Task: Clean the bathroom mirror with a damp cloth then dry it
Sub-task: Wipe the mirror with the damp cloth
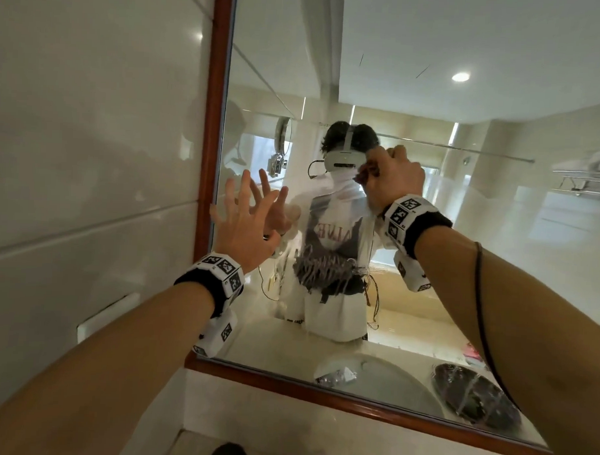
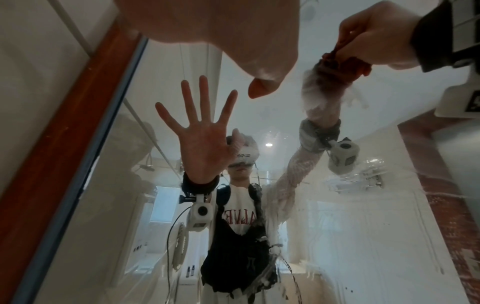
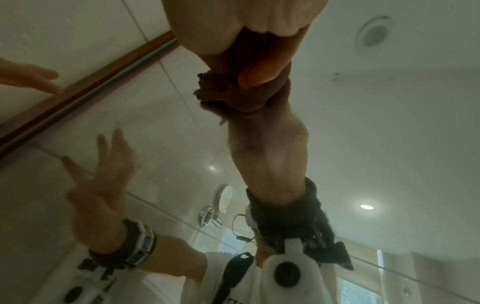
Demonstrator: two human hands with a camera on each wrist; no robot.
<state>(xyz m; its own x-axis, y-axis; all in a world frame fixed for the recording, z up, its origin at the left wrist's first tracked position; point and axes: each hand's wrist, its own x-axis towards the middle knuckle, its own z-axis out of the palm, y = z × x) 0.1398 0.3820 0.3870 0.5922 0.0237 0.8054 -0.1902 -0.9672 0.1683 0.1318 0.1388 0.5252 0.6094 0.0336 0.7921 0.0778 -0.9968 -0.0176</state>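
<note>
Fingers (image 3: 255, 77) of right hand (image 1: 394, 178) bunched tight around dark brown cloth (image 3: 228, 90), pressed on wood-framed bathroom mirror (image 1: 427, 231). Left hand (image 1: 249, 218) splayed against glass alongside, probably smudging it. Small wad, likely streaks.

Wall (image 1: 91, 135): glossy pale tiles, left of the frame.
Desk (image 1: 268, 417): pale stone below.
Dark object (image 1: 228, 454): bottom edge, possibly a bottle cap.
</note>
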